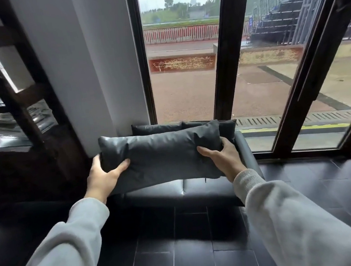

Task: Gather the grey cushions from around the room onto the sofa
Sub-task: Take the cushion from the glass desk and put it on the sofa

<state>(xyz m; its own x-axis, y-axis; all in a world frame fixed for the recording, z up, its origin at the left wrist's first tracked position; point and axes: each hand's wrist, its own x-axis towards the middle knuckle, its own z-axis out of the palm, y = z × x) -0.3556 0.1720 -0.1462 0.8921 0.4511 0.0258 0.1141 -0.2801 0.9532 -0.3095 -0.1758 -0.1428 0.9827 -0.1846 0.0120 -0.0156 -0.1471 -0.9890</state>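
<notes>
I hold a long dark grey cushion [162,156] flat in the air over the sofa [183,190]. My left hand [103,173] grips its left end, my right hand [222,159] its right end, thumbs on top. The sofa is small, dark and leather-like, set against the window. Behind the held cushion, two more dark cushions [156,128] [226,126] stand along the sofa's back. The held cushion hides most of the seat.
A white pillar [88,66] stands left of the sofa, with a dark wooden lattice screen [13,96] further left. Tall dark-framed windows [221,46] run behind and to the right. The floor [193,240] is dark glossy tile.
</notes>
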